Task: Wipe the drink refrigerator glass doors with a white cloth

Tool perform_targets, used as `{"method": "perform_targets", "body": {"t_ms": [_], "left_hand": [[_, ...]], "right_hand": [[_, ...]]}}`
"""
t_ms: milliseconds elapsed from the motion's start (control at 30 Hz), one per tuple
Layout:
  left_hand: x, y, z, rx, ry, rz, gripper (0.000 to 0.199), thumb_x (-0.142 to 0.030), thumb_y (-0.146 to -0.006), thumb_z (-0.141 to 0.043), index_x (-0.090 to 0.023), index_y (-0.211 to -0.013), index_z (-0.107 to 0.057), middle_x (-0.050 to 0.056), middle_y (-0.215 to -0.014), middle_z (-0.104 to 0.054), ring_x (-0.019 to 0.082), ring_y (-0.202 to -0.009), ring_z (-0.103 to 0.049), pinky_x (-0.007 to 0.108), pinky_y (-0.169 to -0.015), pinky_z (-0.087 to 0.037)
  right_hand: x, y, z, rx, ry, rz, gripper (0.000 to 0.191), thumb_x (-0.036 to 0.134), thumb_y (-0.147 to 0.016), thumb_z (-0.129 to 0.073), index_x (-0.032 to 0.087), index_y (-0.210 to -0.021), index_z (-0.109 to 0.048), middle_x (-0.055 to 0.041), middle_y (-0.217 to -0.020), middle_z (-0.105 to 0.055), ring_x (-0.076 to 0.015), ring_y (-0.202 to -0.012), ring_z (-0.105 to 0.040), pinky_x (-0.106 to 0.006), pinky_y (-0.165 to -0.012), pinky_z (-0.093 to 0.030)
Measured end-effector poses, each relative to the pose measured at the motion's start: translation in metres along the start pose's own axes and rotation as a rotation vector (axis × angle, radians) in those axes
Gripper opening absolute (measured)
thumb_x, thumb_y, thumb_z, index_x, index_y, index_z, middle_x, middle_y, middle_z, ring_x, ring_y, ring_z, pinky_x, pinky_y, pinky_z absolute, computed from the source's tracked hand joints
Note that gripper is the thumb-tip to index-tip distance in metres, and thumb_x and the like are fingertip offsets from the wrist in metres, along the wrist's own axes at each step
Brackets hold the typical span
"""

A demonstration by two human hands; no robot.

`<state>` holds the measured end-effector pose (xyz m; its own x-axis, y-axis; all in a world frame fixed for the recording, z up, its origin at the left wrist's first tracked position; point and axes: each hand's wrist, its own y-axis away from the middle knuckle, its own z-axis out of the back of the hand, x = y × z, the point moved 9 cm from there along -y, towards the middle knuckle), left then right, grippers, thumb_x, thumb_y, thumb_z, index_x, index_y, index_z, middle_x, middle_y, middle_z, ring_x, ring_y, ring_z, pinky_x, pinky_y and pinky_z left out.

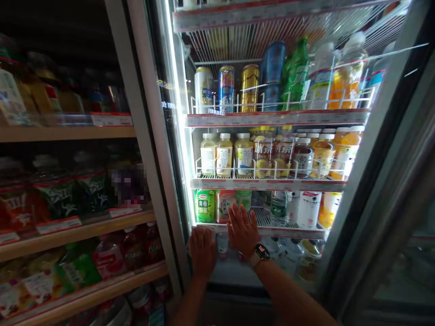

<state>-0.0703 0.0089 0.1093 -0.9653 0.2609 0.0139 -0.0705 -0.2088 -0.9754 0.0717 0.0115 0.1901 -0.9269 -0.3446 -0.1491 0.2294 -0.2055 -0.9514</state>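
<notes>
My left hand (203, 249) is at the left end of a lit cooler shelf, with its fingers together and bent over the front edge (272, 230). Something pale shows at those fingertips, too blurred to name. My right hand (242, 231), with a watch (262, 251) on the wrist, is raised with fingers spread in front of the same shelf and holds nothing. Behind it stand a green drink carton (205, 205) and a red one (222, 203), the latter partly covered by the fingers. To the right are a clear water bottle (279, 208) and a white bottle (308, 210).
Above are a shelf of tea bottles (224, 156) and one of cans (250, 88) and bottles behind wire guards. A cooler door frame (370, 181) stands at the right. Dark wooden shelves (84, 228) with bottles line the left. More bottles (309, 256) sit below my hands.
</notes>
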Motion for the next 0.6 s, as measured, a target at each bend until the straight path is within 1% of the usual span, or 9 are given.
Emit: {"method": "perform_targets", "body": {"t_ms": [67,200,267,300,333,400,533,567,600], "left_hand": [[0.000,-0.042,0.006,-0.003,0.019,0.014,0.071,-0.019,-0.093,-0.049,-0.025,-0.155,-0.016,0.012,-0.161,-0.017,0.030,-0.149,-0.012,0.058,-0.120,-0.023],[0.006,-0.141,0.021,-0.038,0.109,0.075,0.064,-0.024,-0.097,-0.043,-0.022,-0.155,-0.016,0.012,-0.162,-0.014,0.029,-0.150,-0.007,0.056,-0.122,-0.015],[0.008,-0.165,0.025,-0.070,0.101,0.107,0.063,-0.026,-0.098,-0.042,-0.021,-0.155,-0.016,0.013,-0.162,-0.014,0.029,-0.150,-0.008,0.056,-0.122,-0.016],[0.008,-0.165,0.025,-0.081,0.088,0.114,0.064,-0.027,-0.098,-0.042,-0.020,-0.155,-0.016,0.013,-0.162,-0.014,0.029,-0.151,-0.009,0.056,-0.121,-0.018],[0.008,-0.158,0.024,-0.085,0.074,0.121,0.064,-0.027,-0.098,-0.042,-0.020,-0.155,-0.015,0.014,-0.162,-0.014,0.029,-0.151,-0.009,0.056,-0.121,-0.019],[0.007,-0.120,0.019,-0.082,0.054,0.141,0.065,-0.026,-0.097,-0.042,-0.021,-0.155,-0.013,0.014,-0.162,-0.014,0.030,-0.150,-0.010,0.058,-0.120,-0.021],[0.009,0.002,0.004,-0.068,0.048,0.261,0.067,-0.020,-0.096,-0.042,-0.021,-0.156,-0.011,0.014,-0.163,-0.011,0.031,-0.149,-0.011,0.061,-0.119,-0.023],[0.010,0.028,-0.001,-0.048,0.052,0.298,0.068,-0.020,-0.095,-0.042,-0.020,-0.156,-0.011,0.014,-0.163,-0.009,0.031,-0.149,-0.010,0.061,-0.119,-0.022],[0.010,0.047,-0.005,-0.034,0.053,0.314,0.069,-0.020,-0.095,-0.043,-0.020,-0.156,-0.010,0.013,-0.163,-0.008,0.031,-0.149,-0.009,0.060,-0.120,-0.020]], "right_hand": [[0.000,-0.001,0.001,0.012,-0.006,-0.002,0.071,0.029,-0.091,-0.050,0.020,-0.156,-0.022,-0.0100,-0.144,-0.053,-0.0265,-0.139,-0.042,-0.046,-0.120,-0.018],[0.000,-0.003,0.006,0.009,-0.013,-0.002,0.070,0.028,-0.093,-0.049,0.020,-0.156,-0.021,-0.0100,-0.143,-0.054,-0.0263,-0.137,-0.045,-0.046,-0.121,-0.013],[0.001,-0.004,0.008,-0.001,-0.017,0.003,0.071,0.028,-0.092,-0.050,0.019,-0.156,-0.020,-0.0102,-0.142,-0.054,-0.0261,-0.138,-0.044,-0.046,-0.122,-0.011],[0.001,-0.004,0.009,-0.007,-0.020,0.003,0.072,0.027,-0.091,-0.051,0.019,-0.156,-0.021,-0.0103,-0.142,-0.055,-0.0259,-0.139,-0.043,-0.046,-0.122,-0.011],[0.001,-0.005,0.010,-0.014,-0.022,0.002,0.072,0.027,-0.091,-0.051,0.019,-0.156,-0.021,-0.0102,-0.143,-0.054,-0.0255,-0.139,-0.042,-0.045,-0.122,-0.010],[0.001,-0.005,0.011,-0.031,-0.024,0.001,0.072,0.026,-0.090,-0.050,0.019,-0.156,-0.022,-0.0097,-0.144,-0.053,-0.0247,-0.140,-0.041,-0.045,-0.123,-0.010],[0.003,-0.005,0.012,-0.069,-0.028,-0.003,0.071,0.025,-0.089,-0.050,0.020,-0.155,-0.024,-0.0089,-0.145,-0.052,-0.0241,-0.142,-0.039,-0.044,-0.123,-0.011],[0.003,-0.005,0.012,-0.074,-0.028,-0.005,0.070,0.025,-0.090,-0.050,0.020,-0.155,-0.025,-0.0087,-0.144,-0.052,-0.0239,-0.142,-0.038,-0.044,-0.123,-0.011],[0.003,-0.005,0.012,-0.074,-0.026,-0.007,0.070,0.026,-0.090,-0.050,0.020,-0.155,-0.026,-0.0085,-0.144,-0.052,-0.0236,-0.142,-0.037,-0.044,-0.123,-0.011]]}}
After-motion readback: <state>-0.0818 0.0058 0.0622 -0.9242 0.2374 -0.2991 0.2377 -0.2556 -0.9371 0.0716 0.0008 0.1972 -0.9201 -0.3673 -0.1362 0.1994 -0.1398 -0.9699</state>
